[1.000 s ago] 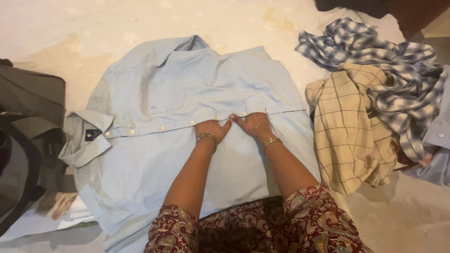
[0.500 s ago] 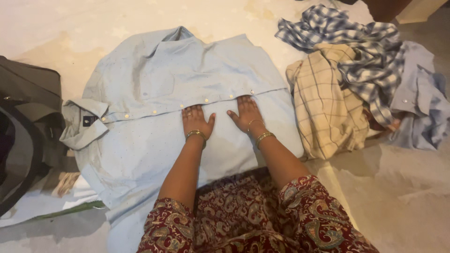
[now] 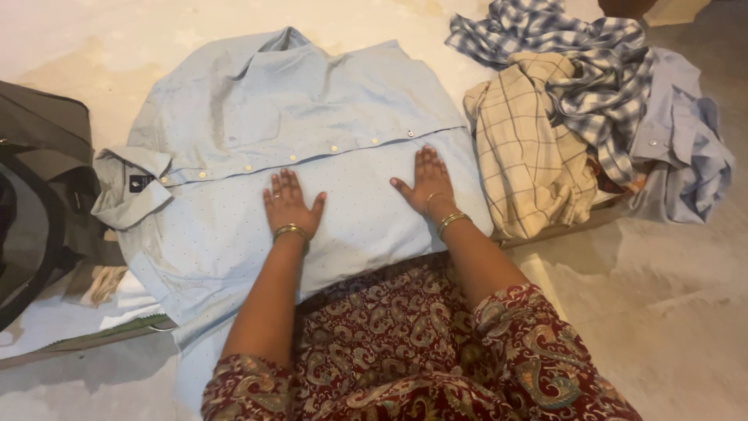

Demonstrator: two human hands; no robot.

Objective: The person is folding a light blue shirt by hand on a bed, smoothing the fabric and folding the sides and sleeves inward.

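We pressed our left hand (image 3: 289, 204) and right hand (image 3: 426, 181), fingers spread flat, on the pale blue shirt (image 3: 312, 125) just below its buttons.

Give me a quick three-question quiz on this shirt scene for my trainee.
1. True or false: both hands lie flat, palms down, on the light blue dotted button-up cotton shirt.
2. Which crumpled garment lies nearest the right hand? A) the cream checked cloth shirt B) the blue-and-white plaid cloth shirt C) the dark olive fabric bag
3. Toward which side of the picture does the spread shirt's collar point?

Key:
1. True: the left hand and the right hand press the cloth with fingers spread, just below the button row.
2. A
3. The left side, near the bag.
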